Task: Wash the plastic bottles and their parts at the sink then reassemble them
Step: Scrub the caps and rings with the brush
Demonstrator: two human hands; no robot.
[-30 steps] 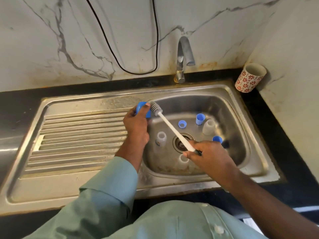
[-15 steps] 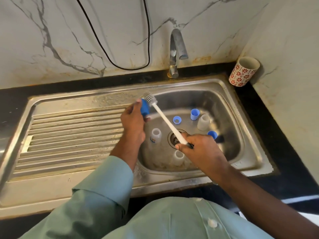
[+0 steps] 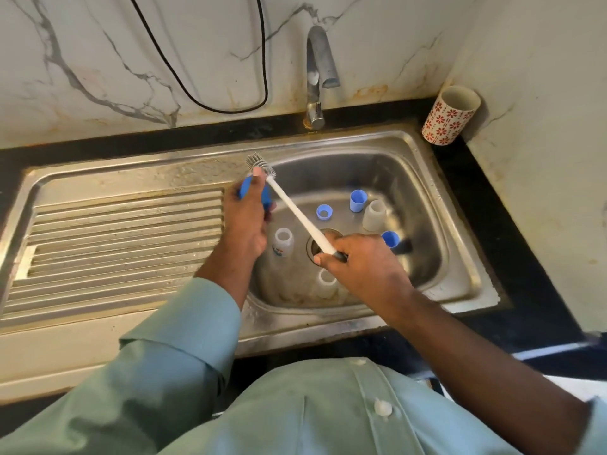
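My left hand [image 3: 245,221] grips a blue bottle cap [image 3: 244,188] over the left rim of the steel sink [image 3: 423,178]. My right hand [image 3: 358,267] holds the handle of a white bottle brush [image 3: 295,215], whose grey bristle head [image 3: 259,164] lies against the top of the cap. In the basin stand three clear small bottles: one [image 3: 282,242] by my left wrist, one [image 3: 325,284] partly under my right hand, one [image 3: 374,215] at the right. A blue ring [image 3: 324,212], a blue cap [image 3: 358,200] and another blue cap [image 3: 390,238] lie around the drain.
A ribbed draining board [image 3: 124,238] spreads to the left of the basin. The tap [image 3: 317,77] stands behind it with no water running. A floral cup [image 3: 450,116] sits in the back right corner on the black counter. A black cable [image 3: 203,100] hangs on the marble wall.
The brush head has slid up from the cap's side to just beyond its top edge. My left hand has turned the cap slightly. The parts in the basin have not moved.
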